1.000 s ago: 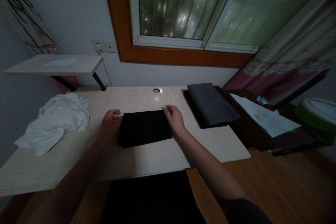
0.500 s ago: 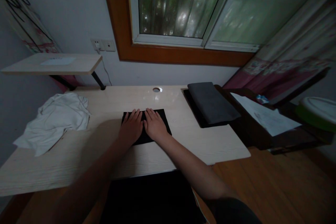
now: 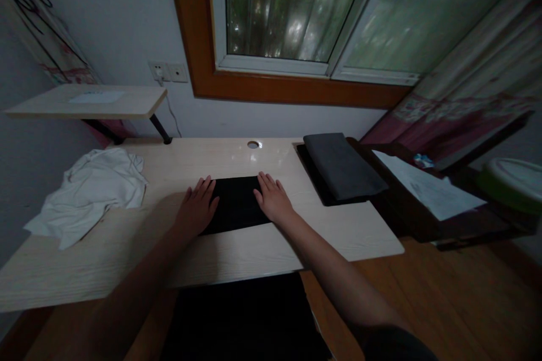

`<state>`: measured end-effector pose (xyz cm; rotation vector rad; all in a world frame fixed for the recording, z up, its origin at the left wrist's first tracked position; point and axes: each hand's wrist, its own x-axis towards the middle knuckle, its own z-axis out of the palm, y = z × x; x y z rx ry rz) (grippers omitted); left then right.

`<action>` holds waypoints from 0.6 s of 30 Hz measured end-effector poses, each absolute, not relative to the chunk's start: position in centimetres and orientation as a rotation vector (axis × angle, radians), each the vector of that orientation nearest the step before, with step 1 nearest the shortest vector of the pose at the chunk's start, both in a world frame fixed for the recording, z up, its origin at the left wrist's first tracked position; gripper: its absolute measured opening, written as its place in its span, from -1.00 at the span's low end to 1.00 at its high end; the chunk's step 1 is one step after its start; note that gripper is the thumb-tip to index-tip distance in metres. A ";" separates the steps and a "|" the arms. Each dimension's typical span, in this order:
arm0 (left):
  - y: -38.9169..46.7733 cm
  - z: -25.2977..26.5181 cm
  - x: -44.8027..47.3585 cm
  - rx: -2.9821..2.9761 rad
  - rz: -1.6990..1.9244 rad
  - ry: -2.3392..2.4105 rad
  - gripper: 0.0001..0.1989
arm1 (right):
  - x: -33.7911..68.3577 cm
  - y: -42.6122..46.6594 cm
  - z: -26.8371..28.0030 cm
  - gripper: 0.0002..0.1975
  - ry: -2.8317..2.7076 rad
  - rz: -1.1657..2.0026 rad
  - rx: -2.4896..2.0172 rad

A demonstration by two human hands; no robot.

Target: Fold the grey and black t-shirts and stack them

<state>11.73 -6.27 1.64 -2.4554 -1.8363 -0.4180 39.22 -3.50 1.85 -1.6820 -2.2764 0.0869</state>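
A folded black cloth (image 3: 237, 203) lies flat on the pale wooden desk (image 3: 245, 256) in front of me. My left hand (image 3: 197, 206) rests palm down over its left edge, fingers stretched out toward the wall. Over the right edge lies my right hand (image 3: 273, 197), also flat with its fingers extended. The middle of the cloth shows between them. Parts of both side edges are covered by my hands.
A crumpled white cloth (image 3: 95, 186) lies at the desk's left, below a raised shelf (image 3: 135, 104). Dark grey folded fabric (image 3: 342, 166) sits on a black flat item at the right. Beyond it, a paper sheet (image 3: 427, 186) lies on dark furniture.
My hands have slid apart, from side by side at the middle of the black cloth out to its left and right edges. The cloth stays in place.
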 end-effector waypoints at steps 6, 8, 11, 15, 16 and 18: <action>-6.6 2.2 10.1 -2.520 -0.559 -1.688 -0.49 | 42.4 -3.6 1.8 -0.55 -2.183 -0.025 -1.638; -7.1 2.7 10.0 -2.620 -0.595 -1.510 -0.52 | 43.3 -4.1 2.2 -0.58 -2.152 -0.017 -1.539; -8.1 3.3 10.1 -2.809 -0.581 -1.235 -0.49 | 44.3 -5.2 3.1 -0.65 -2.138 0.047 -1.359; -8.9 3.5 10.1 -2.934 -0.541 -1.031 -0.43 | 44.9 -6.6 3.9 -0.77 -2.340 0.155 -1.086; -8.9 3.4 10.1 -2.927 -0.554 -1.023 -0.46 | 45.0 -6.8 3.8 -0.76 -2.407 0.175 -1.025; -8.7 3.3 10.0 -2.887 -0.593 -1.040 -0.57 | 45.1 -7.0 3.6 -0.70 -2.496 0.198 -0.946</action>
